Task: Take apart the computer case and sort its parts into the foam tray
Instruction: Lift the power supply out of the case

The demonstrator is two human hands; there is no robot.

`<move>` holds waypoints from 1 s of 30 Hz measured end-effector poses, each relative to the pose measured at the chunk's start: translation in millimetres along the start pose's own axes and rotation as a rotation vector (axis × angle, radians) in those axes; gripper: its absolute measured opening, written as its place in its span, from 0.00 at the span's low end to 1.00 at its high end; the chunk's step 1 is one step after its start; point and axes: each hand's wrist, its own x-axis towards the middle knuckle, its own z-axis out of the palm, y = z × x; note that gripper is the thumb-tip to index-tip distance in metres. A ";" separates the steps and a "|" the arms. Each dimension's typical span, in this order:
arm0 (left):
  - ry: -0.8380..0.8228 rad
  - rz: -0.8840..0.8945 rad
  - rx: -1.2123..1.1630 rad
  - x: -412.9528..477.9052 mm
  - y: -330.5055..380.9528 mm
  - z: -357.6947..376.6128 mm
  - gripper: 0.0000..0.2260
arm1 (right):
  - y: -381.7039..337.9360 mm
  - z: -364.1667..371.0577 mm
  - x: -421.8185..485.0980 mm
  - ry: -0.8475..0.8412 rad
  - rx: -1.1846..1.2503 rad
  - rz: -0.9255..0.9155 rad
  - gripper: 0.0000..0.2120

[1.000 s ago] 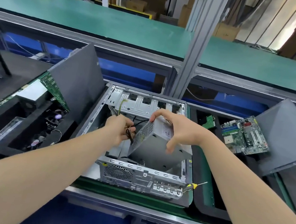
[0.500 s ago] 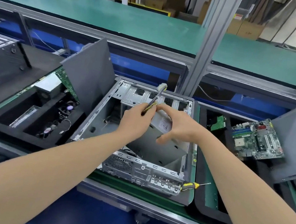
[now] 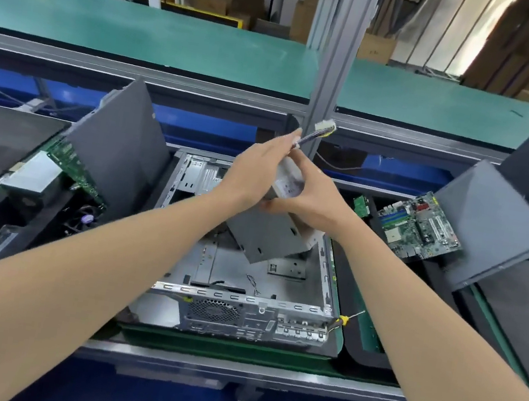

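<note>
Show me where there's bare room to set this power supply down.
Bare: the green upper shelf behind the post; the computer case floor beneath the power supply; the black surface at far right. Crowded: the left foam tray, with fan, circuit board and silver box, and the right tray's motherboard corner.

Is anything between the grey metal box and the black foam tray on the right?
Nothing visible. The grey metal box is held up above the silver computer case; only the case's right wall lies before the black foam tray.
</note>
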 end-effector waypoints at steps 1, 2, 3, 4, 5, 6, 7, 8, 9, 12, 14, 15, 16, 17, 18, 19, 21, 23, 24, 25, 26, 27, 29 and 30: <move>-0.023 0.029 -0.010 2.2 4.7 -2.7 0.18 | -3.2 -2.1 0.0 0.034 0.009 0.010 0.46; -0.047 0.064 -0.031 4.2 9.1 -4.5 0.17 | -6.1 -4.9 0.1 0.069 -0.003 0.013 0.45; -0.074 0.104 -0.059 6.3 13.5 -5.5 0.17 | -8.4 -8.4 -0.7 0.103 -0.017 0.010 0.43; -0.105 0.139 -0.091 8.6 17.8 -5.8 0.16 | -9.8 -12.5 -2.1 0.136 -0.020 0.005 0.40; -0.139 0.166 -0.135 10.8 22.3 -5.4 0.16 | -10.5 -17.0 -4.5 0.169 -0.010 0.001 0.37; -0.168 0.180 -0.190 13.2 27.1 -3.8 0.16 | -11.3 -21.8 -7.5 0.207 -0.006 0.002 0.35; -0.188 0.182 -0.249 16.3 32.1 -1.5 0.16 | -12.1 -26.2 -10.7 0.249 -0.020 0.014 0.34; -0.195 0.183 -0.297 19.1 37.5 2.1 0.17 | -12.6 -30.4 -13.4 0.293 -0.054 0.038 0.35; -0.190 0.189 -0.322 22.6 43.3 7.2 0.16 | -12.7 -34.6 -15.8 0.329 -0.091 0.071 0.37; -0.201 0.197 -0.339 33.3 59.9 30.4 0.13 | -8.3 -45.8 -23.9 0.419 -0.112 0.151 0.39; -0.231 0.168 -0.391 37.3 68.4 48.6 0.11 | -0.6 -52.9 -30.2 0.494 -0.088 0.181 0.35; -0.236 0.133 -0.417 39.4 72.1 58.1 0.11 | 4.3 -56.4 -32.4 0.531 -0.077 0.194 0.34; -0.228 0.089 -0.420 42.9 75.5 68.3 0.11 | 9.7 -59.8 -34.0 0.564 -0.068 0.211 0.33; -0.216 0.053 -0.402 47.6 77.9 78.4 0.13 | 15.4 -63.5 -34.9 0.590 -0.064 0.237 0.33; -0.205 0.023 -0.380 52.5 78.9 88.5 0.16 | 21.7 -67.8 -34.9 0.610 -0.070 0.271 0.35; -0.195 -0.009 -0.371 58.5 79.1 98.8 0.20 | 29.2 -72.1 -34.4 0.626 -0.088 0.308 0.37; -0.182 -0.105 -0.391 71.3 78.3 120.0 0.28 | 48.4 -82.2 -33.4 0.650 -0.146 0.373 0.38; -0.187 -0.219 -0.410 85.4 75.8 142.8 0.36 | 70.9 -92.7 -32.4 0.661 -0.190 0.409 0.36; -0.191 -0.263 -0.402 92.2 73.9 154.0 0.39 | 82.7 -97.8 -31.5 0.659 -0.205 0.423 0.35; -0.191 -0.297 -0.393 99.4 71.2 165.2 0.42 | 94.8 -102.7 -30.4 0.651 -0.217 0.436 0.34; -0.188 -0.326 -0.386 106.5 67.9 176.5 0.44 | 106.9 -107.4 -29.2 0.634 -0.233 0.448 0.34; -0.186 -0.353 -0.383 113.5 63.9 187.5 0.46 | 119.4 -112.0 -27.9 0.614 -0.253 0.456 0.34; -0.198 -0.414 -0.387 126.2 55.9 209.2 0.48 | 146.3 -120.9 -23.8 0.580 -0.295 0.455 0.35; -0.212 -0.449 -0.392 131.7 52.6 219.2 0.49 | 160.0 -125.1 -21.1 0.563 -0.320 0.461 0.36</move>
